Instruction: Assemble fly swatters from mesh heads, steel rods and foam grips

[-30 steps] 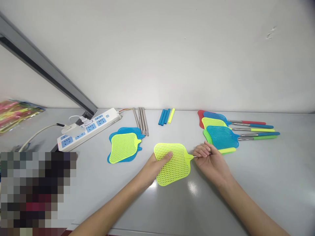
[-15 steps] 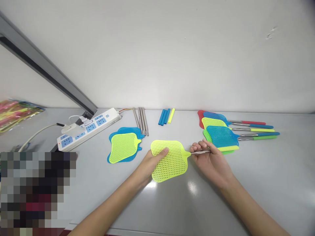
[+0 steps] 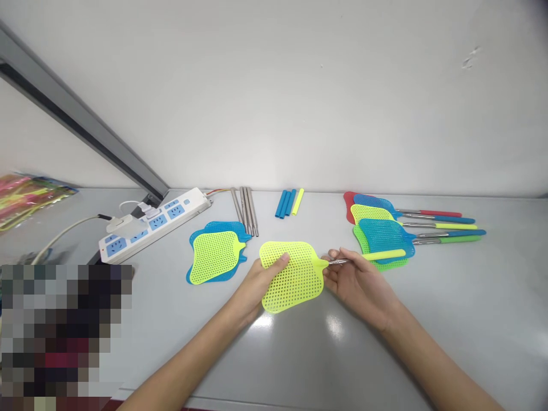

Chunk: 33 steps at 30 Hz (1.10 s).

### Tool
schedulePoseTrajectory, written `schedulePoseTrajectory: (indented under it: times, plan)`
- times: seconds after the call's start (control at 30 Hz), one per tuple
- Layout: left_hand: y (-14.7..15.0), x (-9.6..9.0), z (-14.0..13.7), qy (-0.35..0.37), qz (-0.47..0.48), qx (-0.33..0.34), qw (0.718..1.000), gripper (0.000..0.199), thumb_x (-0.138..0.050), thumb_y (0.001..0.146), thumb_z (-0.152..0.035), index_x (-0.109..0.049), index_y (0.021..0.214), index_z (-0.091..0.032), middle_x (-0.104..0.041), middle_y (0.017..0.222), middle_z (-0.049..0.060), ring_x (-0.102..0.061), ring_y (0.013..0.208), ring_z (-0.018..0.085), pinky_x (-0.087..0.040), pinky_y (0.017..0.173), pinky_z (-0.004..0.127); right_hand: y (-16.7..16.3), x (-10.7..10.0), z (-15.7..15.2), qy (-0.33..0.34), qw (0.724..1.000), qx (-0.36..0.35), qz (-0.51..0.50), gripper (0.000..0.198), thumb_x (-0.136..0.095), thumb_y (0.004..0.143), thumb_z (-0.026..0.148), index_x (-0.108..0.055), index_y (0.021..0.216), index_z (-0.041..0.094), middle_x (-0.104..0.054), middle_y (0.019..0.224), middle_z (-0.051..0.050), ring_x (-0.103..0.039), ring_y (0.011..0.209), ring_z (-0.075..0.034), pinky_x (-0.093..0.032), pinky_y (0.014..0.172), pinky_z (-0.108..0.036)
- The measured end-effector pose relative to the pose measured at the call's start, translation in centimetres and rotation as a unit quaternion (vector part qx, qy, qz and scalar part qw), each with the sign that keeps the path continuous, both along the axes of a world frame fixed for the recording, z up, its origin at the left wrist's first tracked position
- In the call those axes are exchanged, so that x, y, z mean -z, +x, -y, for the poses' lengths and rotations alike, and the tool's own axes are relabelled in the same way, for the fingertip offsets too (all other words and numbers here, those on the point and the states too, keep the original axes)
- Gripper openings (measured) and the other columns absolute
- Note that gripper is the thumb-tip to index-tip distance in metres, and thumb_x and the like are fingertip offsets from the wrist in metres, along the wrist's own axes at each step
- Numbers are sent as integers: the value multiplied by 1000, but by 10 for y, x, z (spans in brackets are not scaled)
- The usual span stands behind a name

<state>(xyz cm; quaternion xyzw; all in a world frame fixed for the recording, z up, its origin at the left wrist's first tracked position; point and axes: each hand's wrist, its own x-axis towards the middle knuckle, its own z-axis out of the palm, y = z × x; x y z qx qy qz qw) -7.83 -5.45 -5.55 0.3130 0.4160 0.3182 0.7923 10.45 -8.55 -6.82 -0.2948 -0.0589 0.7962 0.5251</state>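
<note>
A yellow fly swatter point(image 3: 295, 282) is held level above the table between my two hands. My left hand point(image 3: 259, 285) pinches the left side of its perforated head, thumb on top and fingers hidden beneath. The fingers of my right hand point(image 3: 357, 282) are closed round the metal rod just right of the head's neck. Beyond that hand the rod's yellow grip sticks out to the right. To the left lie loose swatter heads, a yellow one point(image 3: 216, 257) on top of blue ones point(image 3: 218, 227). Several metal rods point(image 3: 248, 211) lie behind them.
Several blue grip sleeves point(image 3: 286, 204) and a yellow sleeve point(image 3: 298, 202) lie near the wall. Complete swatters point(image 3: 387, 237) with coloured grips are piled at the right. At the left stand a white power strip point(image 3: 158, 222) with plugs and a plastic bag point(image 3: 29, 197) of colourful items.
The swatter has moved slightly left and away from me, and its grip end has tilted up a little. My right hand has slid nearer the head's neck, fingers more closed round the rod.
</note>
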Motion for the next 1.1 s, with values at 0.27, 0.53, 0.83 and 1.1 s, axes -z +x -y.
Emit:
schedulePoseTrajectory:
  times: [0.27,0.53,0.83,1.1]
  plan:
    - [1,1,1,4,9,-4,1000,33,-54,74,-32,-55,103,-16,-61,97,11,-56,90,22,-44,76,32,-1,1,-1,-7,1000,-14,16,14,-48,75,30,-54,72,17,-52,73,-2,-50,67,-13,-39,70,-28]
    - [1,0,1,2,-15,-10,1000,35,-56,72,-35,-57,101,-16,-62,97,11,-58,86,22,-43,76,33,-1,3,0,-20,999,-11,22,13,-52,73,29,-55,72,17,-53,69,-1,-49,63,-12,-39,66,-27]
    - [0,3,0,-5,-7,7,1000,35,-53,74,-35,-55,103,-16,-60,100,12,-57,87,22,-43,76,32,-2,7,-2,-15,1000,8,12,11,-52,73,25,-55,70,15,-52,69,-2,-49,62,-11,-40,66,-26]
    - [0,1,1,7,-34,1,999,36,-54,73,-36,-56,101,-15,-60,100,12,-57,86,22,-42,77,32,-2,9,-3,-17,1000,12,8,8,-54,72,23,-56,70,15,-51,71,-2,-49,63,-11,-41,66,-25]
